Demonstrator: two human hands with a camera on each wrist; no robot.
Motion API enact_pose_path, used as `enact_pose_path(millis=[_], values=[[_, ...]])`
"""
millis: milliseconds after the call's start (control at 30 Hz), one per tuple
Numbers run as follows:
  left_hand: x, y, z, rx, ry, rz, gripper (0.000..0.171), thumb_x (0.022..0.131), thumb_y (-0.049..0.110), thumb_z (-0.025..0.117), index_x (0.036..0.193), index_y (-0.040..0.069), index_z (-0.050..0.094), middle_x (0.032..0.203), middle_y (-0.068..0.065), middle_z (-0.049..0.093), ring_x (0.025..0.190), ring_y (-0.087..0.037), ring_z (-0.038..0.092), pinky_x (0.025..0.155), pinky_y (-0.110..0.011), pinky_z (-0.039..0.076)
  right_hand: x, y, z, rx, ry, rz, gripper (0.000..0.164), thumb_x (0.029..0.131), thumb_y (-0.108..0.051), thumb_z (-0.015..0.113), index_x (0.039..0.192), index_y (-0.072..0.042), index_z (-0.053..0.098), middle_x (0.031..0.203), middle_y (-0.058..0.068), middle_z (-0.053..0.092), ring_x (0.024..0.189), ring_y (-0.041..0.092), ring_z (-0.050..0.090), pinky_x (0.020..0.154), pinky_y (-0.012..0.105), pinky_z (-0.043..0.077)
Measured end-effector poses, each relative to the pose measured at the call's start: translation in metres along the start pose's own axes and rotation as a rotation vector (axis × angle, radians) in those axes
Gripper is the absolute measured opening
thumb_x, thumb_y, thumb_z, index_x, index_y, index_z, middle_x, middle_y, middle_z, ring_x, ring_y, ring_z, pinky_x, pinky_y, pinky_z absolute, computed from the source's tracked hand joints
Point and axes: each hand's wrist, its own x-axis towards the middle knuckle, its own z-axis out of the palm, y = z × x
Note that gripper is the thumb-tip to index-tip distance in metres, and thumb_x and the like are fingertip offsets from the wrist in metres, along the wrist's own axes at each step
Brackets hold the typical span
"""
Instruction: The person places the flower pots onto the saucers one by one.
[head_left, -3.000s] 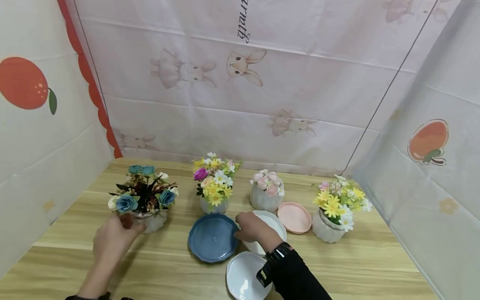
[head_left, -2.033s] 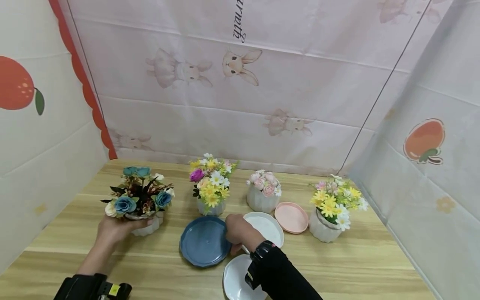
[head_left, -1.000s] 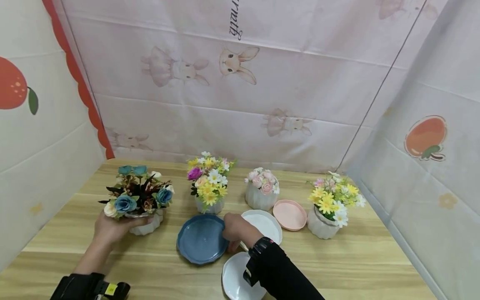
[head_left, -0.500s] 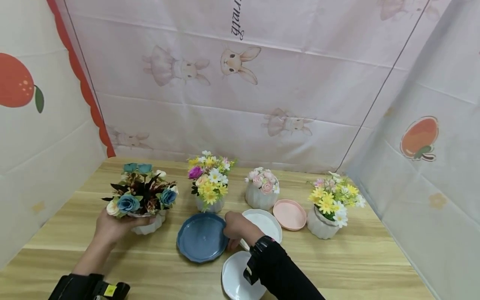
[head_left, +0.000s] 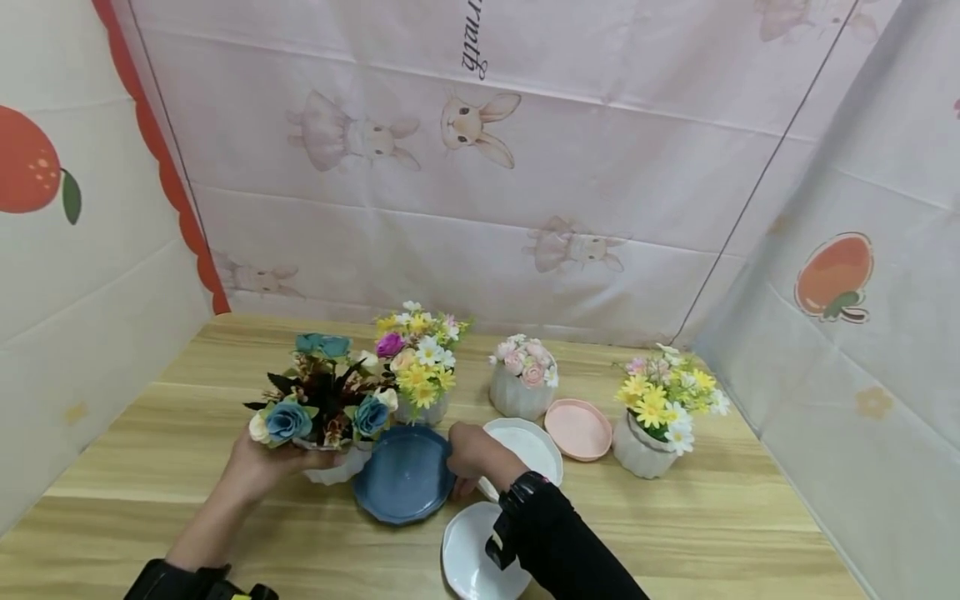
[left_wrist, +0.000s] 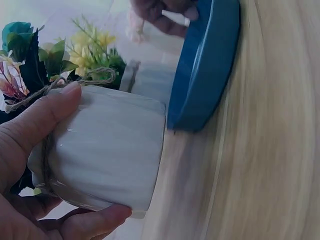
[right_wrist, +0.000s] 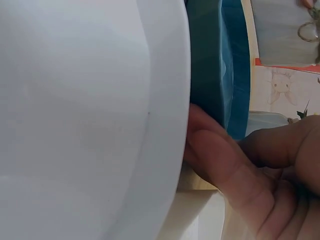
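Observation:
My left hand (head_left: 262, 462) grips a white flowerpot (head_left: 339, 468) of blue and cream artificial flowers (head_left: 322, 400). In the left wrist view, thumb and fingers curl round the ribbed pot (left_wrist: 110, 145), which has twine at its neck. The pot is at the left edge of a blue plate (head_left: 405, 479); I cannot tell whether they touch. My right hand (head_left: 483, 458) pinches that plate's right rim between thumb and finger, and the right wrist view shows the fingers at the blue rim (right_wrist: 237, 70). A white plate (head_left: 536, 450) lies partly hidden behind the right hand.
Along the back stand a pot of yellow and white flowers (head_left: 420, 367) and a pot of pink roses (head_left: 522, 379). Another yellow-flowered pot (head_left: 652, 442) is at the right, beside a pink dish (head_left: 577, 429). In front lies a second white plate (head_left: 480, 550), partly under the right sleeve.
The left hand takes a fuller grip on the flowerpot, then moves it right, to the blue plate's edge. The blue plate shifts slightly left early on; the right hand stays at its rim.

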Motion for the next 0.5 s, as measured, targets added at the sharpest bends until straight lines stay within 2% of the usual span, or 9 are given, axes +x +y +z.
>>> enact_pose_path(millis=[267,300,433,500], values=[[-0.005,0.005,0.016,-0.092,-0.028,0.035,0.092,0.056,0.024,0.09,0.135,0.009,0.044,0.123,-0.008,0.057,0.11,-0.025,0.052,0.09,-0.024,0.038,0.003,-0.004,0.001,-0.117,0.032,-0.031,0.007,0.085,0.007,0.055,0.086,0.001,0.058,0.062,0.01,0.059,0.046,0.018,0.061,0.051,0.024,0.051],[-0.005,0.005,0.018,-0.097,-0.032,0.03,0.092,0.056,0.025,0.09,0.134,0.009,0.045,0.122,-0.007,0.057,0.109,-0.024,0.052,0.089,-0.022,0.038,0.003,-0.004,0.001,-0.134,0.037,-0.034,0.007,0.084,0.007,0.055,0.086,0.001,0.059,0.064,0.01,0.059,0.046,0.018,0.061,0.053,0.024,0.051],[-0.007,0.007,0.022,-0.102,-0.039,0.024,0.092,0.055,0.027,0.09,0.134,0.01,0.046,0.122,-0.006,0.057,0.109,-0.023,0.052,0.091,-0.029,0.039,0.004,-0.005,0.002,-0.193,0.052,-0.045,0.007,0.083,0.005,0.058,0.085,-0.001,0.06,0.07,0.009,0.058,0.05,0.015,0.061,0.06,0.023,0.05],[-0.007,0.009,0.023,-0.109,-0.041,0.022,0.091,0.055,0.026,0.09,0.133,0.01,0.046,0.121,-0.007,0.058,0.108,-0.023,0.053,0.09,-0.03,0.04,0.004,-0.005,0.002,-0.187,0.049,-0.043,0.007,0.083,0.005,0.058,0.086,-0.001,0.06,0.069,0.01,0.058,0.051,0.017,0.062,0.06,0.024,0.051]])
